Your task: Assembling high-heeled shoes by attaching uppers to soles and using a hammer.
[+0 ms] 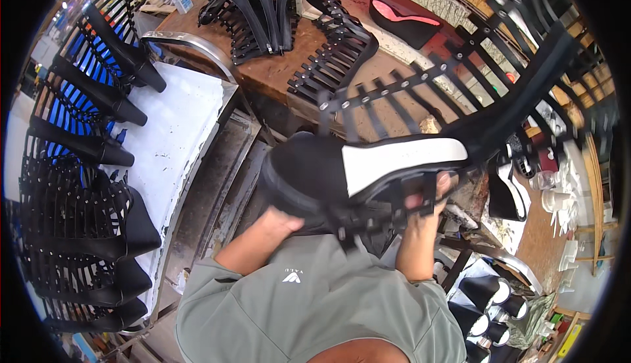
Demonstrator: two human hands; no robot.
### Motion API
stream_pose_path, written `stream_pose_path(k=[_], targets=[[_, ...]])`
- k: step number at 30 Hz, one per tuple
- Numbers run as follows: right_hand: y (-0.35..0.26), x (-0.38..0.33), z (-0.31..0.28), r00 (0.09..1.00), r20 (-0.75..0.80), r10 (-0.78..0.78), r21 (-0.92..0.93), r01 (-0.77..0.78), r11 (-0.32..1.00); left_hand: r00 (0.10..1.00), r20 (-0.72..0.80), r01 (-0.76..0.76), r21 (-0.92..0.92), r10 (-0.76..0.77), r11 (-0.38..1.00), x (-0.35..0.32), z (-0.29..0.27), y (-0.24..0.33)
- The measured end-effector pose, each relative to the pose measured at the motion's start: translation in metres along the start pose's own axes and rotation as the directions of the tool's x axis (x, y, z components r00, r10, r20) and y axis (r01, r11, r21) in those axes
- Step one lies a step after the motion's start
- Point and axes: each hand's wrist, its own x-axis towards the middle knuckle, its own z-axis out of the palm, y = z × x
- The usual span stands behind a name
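Left of held boot (394, 160), black boots (85, 146) crowd white surface (176, 120).

At left, along a ragged-edged white sheet (187, 103), a row of black strappy boots (82, 146), some with blue showing between the straps. On the brown tabletop (263, 77) ahead, bunched black boots (263, 15) beside another strappy boot (363, 51), and beyond them a black wedge shoe (411, 29) with pink inside. At lower right, near a curved metal rail (516, 268), black pieces with white rounds (481, 291).
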Motion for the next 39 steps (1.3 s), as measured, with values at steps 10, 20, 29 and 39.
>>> stream_pose_path(k=[10,20,29,39], targets=[[0.002,-0.062,0.022,0.925,0.324,-0.200,-0.301,0.301,0.905,0.774,0.434,-0.514,0.008,0.460,0.858,0.009,0.039,0.014],[0.001,-0.109,-0.003,0.898,0.367,-0.243,-0.293,0.360,0.886,0.860,0.395,-0.473,0.376,0.324,0.797,0.003,0.002,0.015],[-0.019,-0.143,-0.033,0.972,0.171,-0.163,-0.560,0.232,0.796,0.924,0.325,-0.346,0.484,0.201,0.804,0.010,0.015,0.029],[0.047,-0.079,-0.016,0.952,0.301,-0.058,-0.674,0.255,0.693,0.844,0.348,-0.536,0.549,0.408,0.641,0.004,0.030,0.041]])
